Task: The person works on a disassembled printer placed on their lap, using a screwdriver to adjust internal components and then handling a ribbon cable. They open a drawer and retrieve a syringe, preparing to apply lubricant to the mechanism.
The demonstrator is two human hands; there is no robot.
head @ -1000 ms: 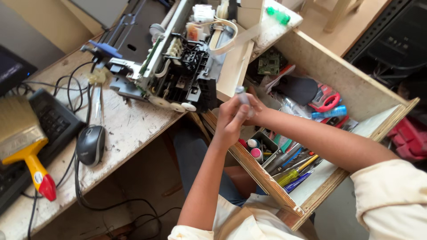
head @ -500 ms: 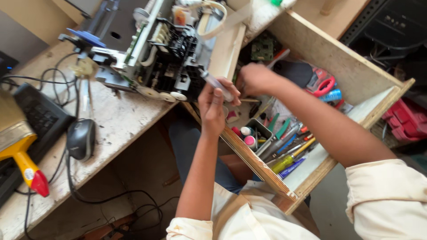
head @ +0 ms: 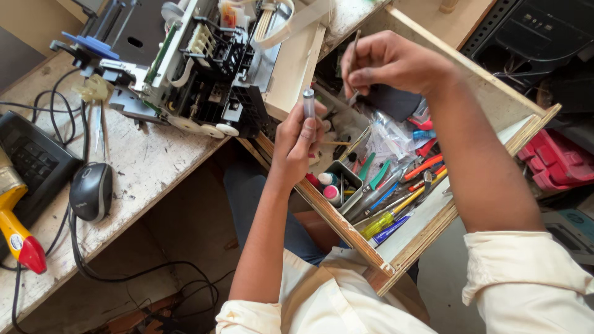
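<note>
Fingers of the left hand (head: pixel 297 139) clamp a small grey metal tube (head: pixel 308 103) at frame centre while the right hand (head: pixel 393 62) pinches a thin metal rod (head: pixel 352 49) above the open wooden tool drawer (head: pixel 482 80), where either could slip and vanish among clutter

Black mouse (head: pixel 91 192), yellow-red brush handle (head: pixel 18 232), perhaps grey tube (head: pixel 309 104).

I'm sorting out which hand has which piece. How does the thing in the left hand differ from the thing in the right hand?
The left hand grips a short, thick grey tube, standing nearly upright above the thumb. The right hand pinches a thin dark rod, far slimmer, tilted a little and pointing downward from the fingers. The tube is held lower, near the drawer's front edge; the rod is higher, over the drawer's back. Both are held above the open drawer.
</note>
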